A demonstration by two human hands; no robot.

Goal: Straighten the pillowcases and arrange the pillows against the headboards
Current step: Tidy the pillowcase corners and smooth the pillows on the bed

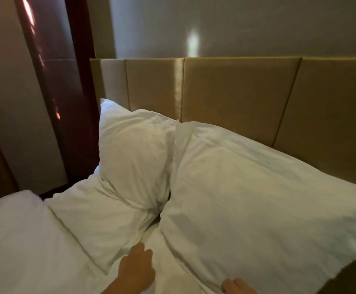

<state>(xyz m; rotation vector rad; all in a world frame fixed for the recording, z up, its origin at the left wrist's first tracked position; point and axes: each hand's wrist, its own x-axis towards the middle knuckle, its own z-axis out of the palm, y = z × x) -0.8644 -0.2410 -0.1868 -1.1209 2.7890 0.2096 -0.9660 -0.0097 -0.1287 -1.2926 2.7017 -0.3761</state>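
Note:
A large white pillow [257, 198] lies slanted against the tan padded headboard [236, 92] on the right. A smaller white pillow [134, 158] stands upright against the headboard's left end. A third pillow [96, 219] lies flat in front of it. My left hand [136, 266] rests on the white linen between the flat pillow and the large one, fingers extended and holding nothing. My right hand [236, 286] is at the large pillow's near edge and grips it. The frame's bottom edge cuts off most of that hand.
A folded white duvet [13, 240] covers the bed at lower left. A dark red wooden post [66, 92] and a beige wall [7, 102] stand left of the bed. A dark area [355, 276] shows under the large pillow's right corner.

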